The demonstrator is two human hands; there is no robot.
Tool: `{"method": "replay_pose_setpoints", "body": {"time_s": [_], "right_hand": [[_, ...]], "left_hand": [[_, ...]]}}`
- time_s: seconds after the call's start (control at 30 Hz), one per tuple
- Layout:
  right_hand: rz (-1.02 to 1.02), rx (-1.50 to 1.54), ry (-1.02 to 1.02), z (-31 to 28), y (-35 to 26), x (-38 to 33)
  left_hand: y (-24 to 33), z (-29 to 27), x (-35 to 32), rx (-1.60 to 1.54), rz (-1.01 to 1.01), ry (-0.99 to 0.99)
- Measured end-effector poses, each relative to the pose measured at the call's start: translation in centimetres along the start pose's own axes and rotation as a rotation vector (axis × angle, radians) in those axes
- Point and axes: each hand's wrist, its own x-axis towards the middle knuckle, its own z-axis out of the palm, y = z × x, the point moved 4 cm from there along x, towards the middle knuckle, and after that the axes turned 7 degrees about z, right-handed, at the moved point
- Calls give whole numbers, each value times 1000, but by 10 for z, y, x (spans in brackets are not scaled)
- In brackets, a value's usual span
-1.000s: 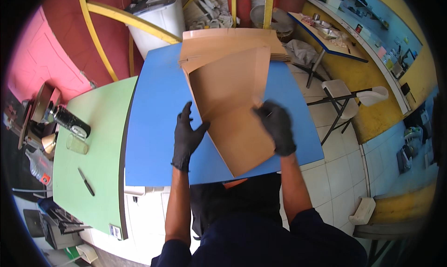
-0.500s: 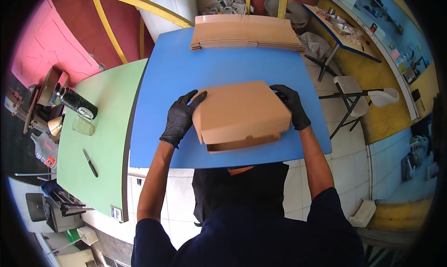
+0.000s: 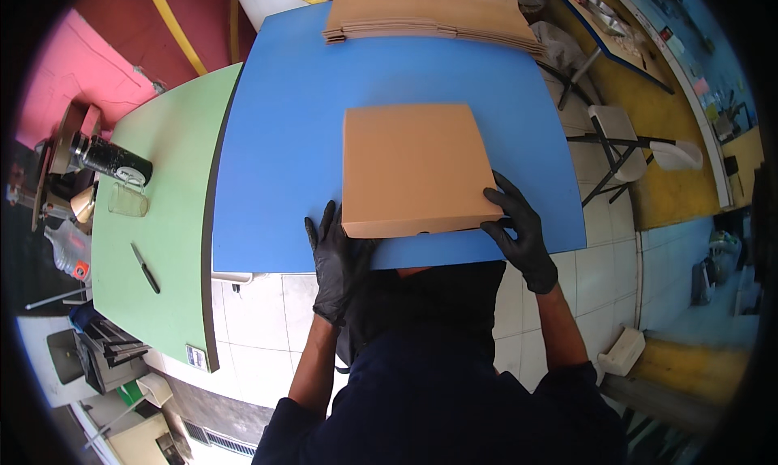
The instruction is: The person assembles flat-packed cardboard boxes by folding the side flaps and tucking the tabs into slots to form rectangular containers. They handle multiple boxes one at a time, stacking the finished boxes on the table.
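closed cardboard box [image 3: 413, 169] flat on blue table [image 3: 275, 141], gloved left hand [image 3: 334, 262] and right hand [image 3: 519, 230] spread open at its near corners

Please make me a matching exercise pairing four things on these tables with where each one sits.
Things:
1. closed cardboard box
2. stack of flat cardboard
3. black-handled knife
4. clear glass

Places:
A. far edge of the blue table
B. green table, near its front
C. between the left hand and right hand
D. green table, beside a dark bottle

Pairs: 1-C, 2-A, 3-B, 4-D
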Motion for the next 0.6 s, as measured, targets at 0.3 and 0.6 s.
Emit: {"method": "replay_pose_setpoints", "body": {"time_s": [0.3, 0.6], "right_hand": [[-122, -59, 129, 12, 11, -6], [-210, -255, 112, 25, 15, -19]], "left_hand": [[-10, 4, 2, 23, -4, 169], [-7, 5, 6, 79, -31, 235]]}}
